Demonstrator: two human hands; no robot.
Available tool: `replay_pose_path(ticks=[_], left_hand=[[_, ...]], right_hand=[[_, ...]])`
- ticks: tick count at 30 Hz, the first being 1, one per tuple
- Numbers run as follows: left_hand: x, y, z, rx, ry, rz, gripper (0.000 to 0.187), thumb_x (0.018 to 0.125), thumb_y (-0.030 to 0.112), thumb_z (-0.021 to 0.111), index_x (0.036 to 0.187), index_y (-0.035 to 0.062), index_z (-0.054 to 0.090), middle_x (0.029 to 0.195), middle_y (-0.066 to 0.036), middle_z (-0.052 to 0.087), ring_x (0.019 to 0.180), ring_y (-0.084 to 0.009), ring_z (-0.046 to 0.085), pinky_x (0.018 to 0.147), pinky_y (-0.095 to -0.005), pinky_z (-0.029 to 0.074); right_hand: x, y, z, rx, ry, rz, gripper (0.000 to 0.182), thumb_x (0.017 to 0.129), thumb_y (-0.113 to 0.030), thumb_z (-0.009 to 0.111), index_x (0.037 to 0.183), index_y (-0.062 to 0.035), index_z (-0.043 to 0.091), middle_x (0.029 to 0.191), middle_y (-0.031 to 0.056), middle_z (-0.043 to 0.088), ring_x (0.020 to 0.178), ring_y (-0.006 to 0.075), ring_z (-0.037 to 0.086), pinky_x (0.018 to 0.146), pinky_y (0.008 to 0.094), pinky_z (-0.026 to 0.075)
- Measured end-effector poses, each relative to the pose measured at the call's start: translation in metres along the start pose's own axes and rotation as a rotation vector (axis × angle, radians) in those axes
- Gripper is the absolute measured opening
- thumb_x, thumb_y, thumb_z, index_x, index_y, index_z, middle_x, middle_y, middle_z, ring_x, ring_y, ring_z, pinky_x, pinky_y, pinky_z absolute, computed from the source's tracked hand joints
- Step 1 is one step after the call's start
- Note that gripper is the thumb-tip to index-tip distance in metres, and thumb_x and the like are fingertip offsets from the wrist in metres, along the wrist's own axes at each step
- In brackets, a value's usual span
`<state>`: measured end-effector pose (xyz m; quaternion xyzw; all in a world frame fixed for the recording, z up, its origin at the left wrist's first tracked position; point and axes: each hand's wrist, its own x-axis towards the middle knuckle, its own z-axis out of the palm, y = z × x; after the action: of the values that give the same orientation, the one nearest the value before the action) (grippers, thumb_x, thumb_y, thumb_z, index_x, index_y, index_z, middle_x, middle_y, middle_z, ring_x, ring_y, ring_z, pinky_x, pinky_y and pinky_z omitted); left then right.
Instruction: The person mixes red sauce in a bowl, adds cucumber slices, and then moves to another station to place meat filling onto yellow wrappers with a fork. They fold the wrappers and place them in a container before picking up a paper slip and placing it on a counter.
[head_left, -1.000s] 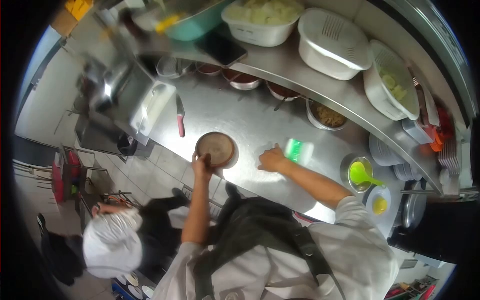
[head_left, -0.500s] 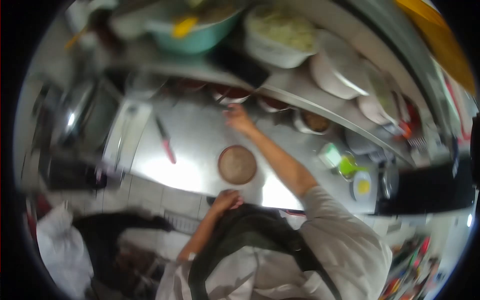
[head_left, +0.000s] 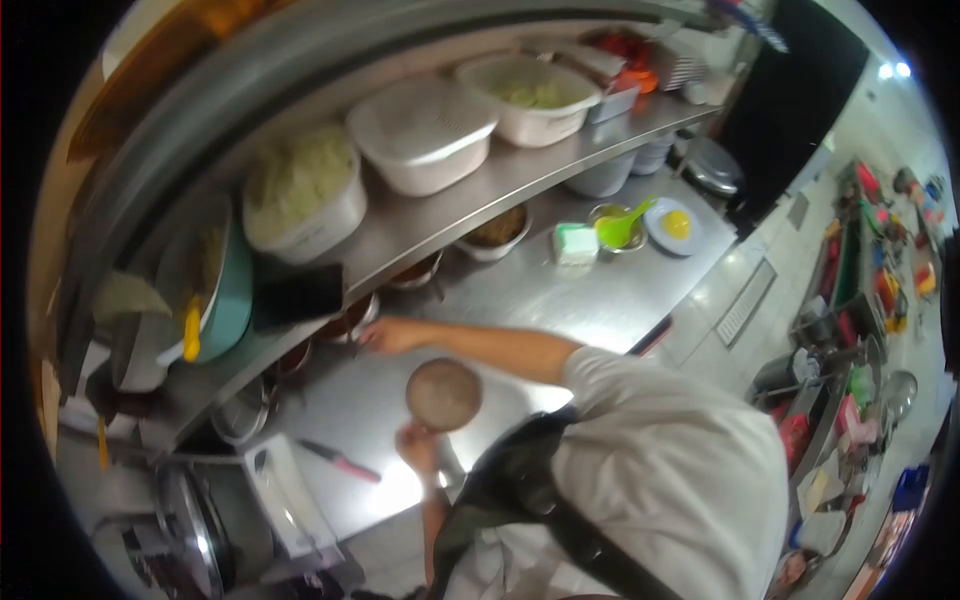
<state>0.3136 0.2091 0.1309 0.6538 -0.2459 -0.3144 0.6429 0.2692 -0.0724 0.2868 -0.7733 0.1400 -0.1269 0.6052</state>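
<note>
My right hand reaches to the bowl of red food under the shelf, its fingers closed near what looks like a thin utensil handle; blur hides the exact hold. Below it my left hand is at the near rim of a round brown dish, fingers bent against the edge. The dish lies on the steel counter. A knife with a pink handle rests to the left of my left hand.
The shelf holds white tubs, a teal bowl and a dark flat object. Further right on the counter are a bowl of brown food, a green spoon and a plate with something yellow.
The view has turned, shifting the shelf and counter. My left hand has moved from the counter's front edge to the dish rim. My right hand is still near the bowls under the shelf.
</note>
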Motion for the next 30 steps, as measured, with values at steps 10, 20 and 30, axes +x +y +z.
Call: replay_pose_path(ticks=[10, 20, 30], left_hand=[[0.049, 0.074, 0.017, 0.361, -0.125, -0.099, 0.038, 0.084, 0.016, 0.070, 0.116, -0.0018, 0.060, 0.099, -0.015, 0.070, 0.088, -0.0226, 0.068, 0.078, -0.0334, 0.053], [-0.013, 0.083, -0.034, 0.446, 0.338, -0.276, 0.035, 0.077, 0.005, 0.062, 0.112, 0.0004, 0.058, 0.084, -0.014, 0.066, 0.078, -0.0242, 0.065, 0.072, -0.0343, 0.052], [-0.007, 0.138, -0.127, 0.478, 0.222, -0.019, 0.035, 0.082, 0.009, 0.065, 0.116, 0.0028, 0.059, 0.099, -0.017, 0.062, 0.081, -0.0300, 0.064, 0.074, -0.0392, 0.051]], right_hand=[[-0.150, 0.058, -0.022, -0.299, -0.494, 0.711, 0.028, 0.083, -0.016, 0.062, 0.106, -0.0009, 0.067, 0.092, 0.0156, 0.070, 0.084, 0.0196, 0.067, 0.069, 0.0371, 0.053], [-0.071, 0.011, 0.066, -0.629, -0.418, 0.308, 0.048, 0.084, -0.027, 0.064, 0.122, 0.0008, 0.055, 0.100, 0.0213, 0.068, 0.095, 0.0366, 0.065, 0.083, 0.0446, 0.051], [0.023, -0.045, 0.159, -0.967, -0.476, 0.351, 0.047, 0.088, -0.028, 0.061, 0.127, -0.0031, 0.054, 0.115, 0.0221, 0.063, 0.110, 0.0387, 0.058, 0.096, 0.0435, 0.045]])
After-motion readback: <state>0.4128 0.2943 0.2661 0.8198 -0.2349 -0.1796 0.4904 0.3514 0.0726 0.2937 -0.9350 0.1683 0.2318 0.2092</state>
